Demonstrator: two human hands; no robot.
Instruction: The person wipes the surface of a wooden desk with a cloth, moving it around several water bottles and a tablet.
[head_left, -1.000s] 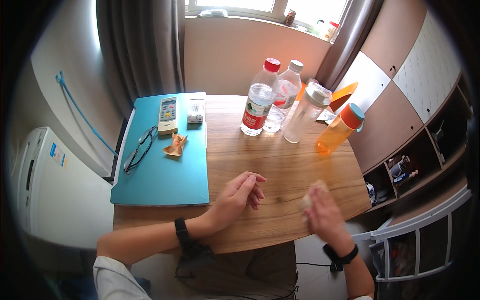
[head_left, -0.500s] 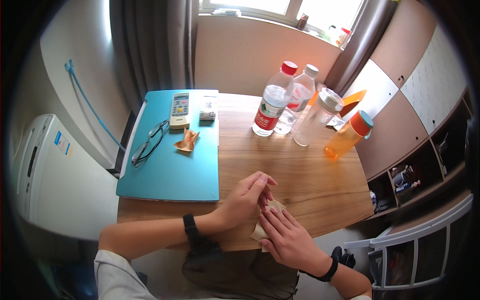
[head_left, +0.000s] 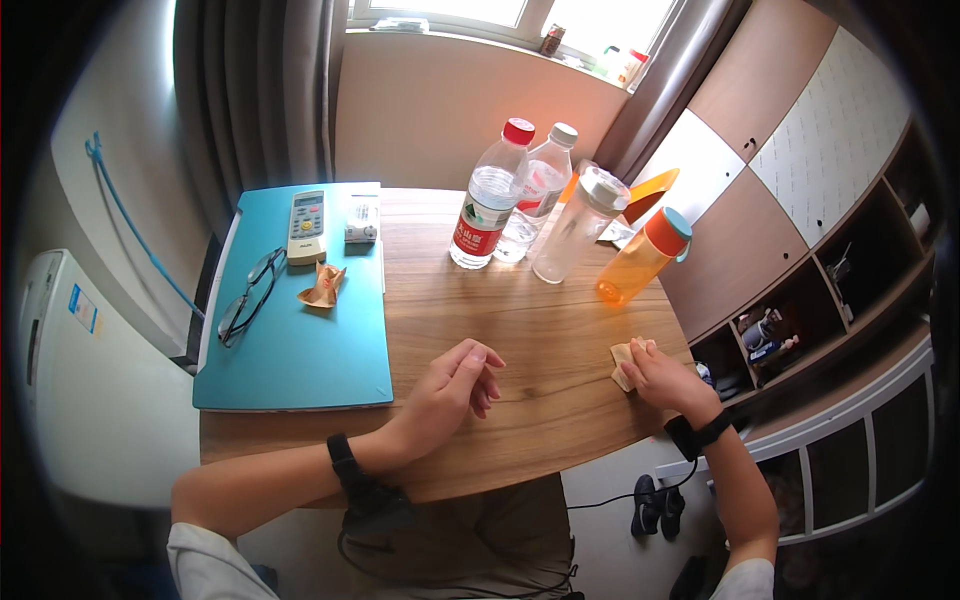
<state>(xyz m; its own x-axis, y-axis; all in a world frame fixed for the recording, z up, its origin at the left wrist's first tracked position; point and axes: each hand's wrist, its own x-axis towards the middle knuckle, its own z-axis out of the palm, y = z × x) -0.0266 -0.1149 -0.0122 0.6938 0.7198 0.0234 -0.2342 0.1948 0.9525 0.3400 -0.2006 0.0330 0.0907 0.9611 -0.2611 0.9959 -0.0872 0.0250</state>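
On the wooden table (head_left: pixel 540 400), at its right edge, my right hand (head_left: pixel 668 380) presses a folded beige napkin (head_left: pixel 622 366) against the top. Its fingers are closed over part of the napkin, and a pale corner sticks out to the left. My left hand (head_left: pixel 452 395) hovers at or rests on the near middle of the table, which of the two I cannot tell. Its fingers are loosely curled and a little apart, with nothing visible in them. Each wrist wears a black strap.
A blue folder (head_left: pixel 330 370) bears eyeglasses (head_left: pixel 250 298), a remote control (head_left: pixel 307 228), a small white box (head_left: pixel 362 218) and a crumpled brown wrapper (head_left: pixel 323 286). A red-capped bottle (head_left: pixel 487 205), a white-capped bottle (head_left: pixel 541 190), a clear cup (head_left: pixel 580 230) and an orange bottle (head_left: pixel 640 262) stand behind.
My right hand has slid the napkin from the near middle of the table to its right edge. My left hand keeps nearly the same place while the view has turned right.
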